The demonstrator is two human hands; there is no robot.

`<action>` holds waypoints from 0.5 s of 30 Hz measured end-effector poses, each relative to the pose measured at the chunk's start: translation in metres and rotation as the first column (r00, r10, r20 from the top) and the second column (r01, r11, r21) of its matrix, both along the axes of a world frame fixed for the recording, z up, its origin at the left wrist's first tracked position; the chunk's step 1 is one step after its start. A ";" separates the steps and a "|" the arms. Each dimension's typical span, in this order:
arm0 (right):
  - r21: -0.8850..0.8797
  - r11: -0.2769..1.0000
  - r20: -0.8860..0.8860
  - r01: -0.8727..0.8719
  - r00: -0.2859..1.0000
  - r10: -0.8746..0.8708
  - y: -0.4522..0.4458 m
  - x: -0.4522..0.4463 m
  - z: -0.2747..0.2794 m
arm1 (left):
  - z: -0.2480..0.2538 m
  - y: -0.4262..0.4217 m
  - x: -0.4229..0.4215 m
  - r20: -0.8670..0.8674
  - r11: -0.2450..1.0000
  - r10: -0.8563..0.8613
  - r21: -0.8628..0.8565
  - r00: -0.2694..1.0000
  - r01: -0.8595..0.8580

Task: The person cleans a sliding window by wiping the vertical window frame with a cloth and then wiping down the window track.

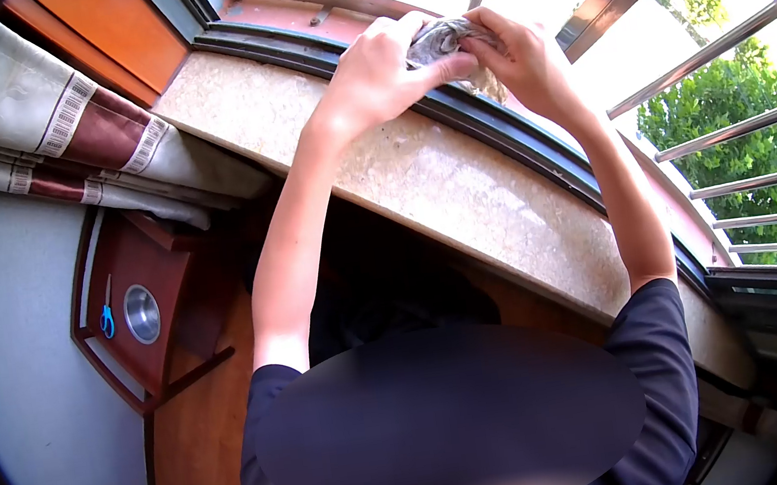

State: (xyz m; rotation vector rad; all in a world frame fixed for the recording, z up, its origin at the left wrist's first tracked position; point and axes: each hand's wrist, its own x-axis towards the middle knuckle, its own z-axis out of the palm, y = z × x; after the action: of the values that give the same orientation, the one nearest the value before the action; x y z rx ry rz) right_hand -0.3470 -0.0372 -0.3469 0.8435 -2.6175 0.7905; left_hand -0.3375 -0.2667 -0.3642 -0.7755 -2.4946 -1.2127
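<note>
A crumpled grey cloth (439, 43) is bunched between my two hands, above the window track at the top of the view. My left hand (379, 74) grips its left side, with the thumb stretched along its lower edge. On the other side my right hand (521, 54) holds it with bent fingers. Below both hands runs the beige stone windowsill (440, 188), and the dark window track (512, 140) passes along its outer side.
Metal bars (734, 132) cross the open window on the right. A patterned curtain (108, 131) hangs at the left. Beneath it, a dark red wooden stand (180, 297) holds a round metal bowl (141, 313) and blue-handled scissors (107, 322).
</note>
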 end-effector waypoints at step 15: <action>-0.286 0.957 0.451 -0.050 0.874 0.181 0.016 0.002 -0.011 | -0.006 -0.014 -0.018 0.295 0.972 -0.222 -0.013 0.929 0.236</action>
State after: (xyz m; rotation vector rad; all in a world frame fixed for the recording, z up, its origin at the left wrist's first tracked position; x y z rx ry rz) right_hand -0.3449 -0.0208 -0.3578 0.8154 -2.7795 1.5180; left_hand -0.3554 -0.2806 -0.3700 -0.9884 -2.7370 -1.4442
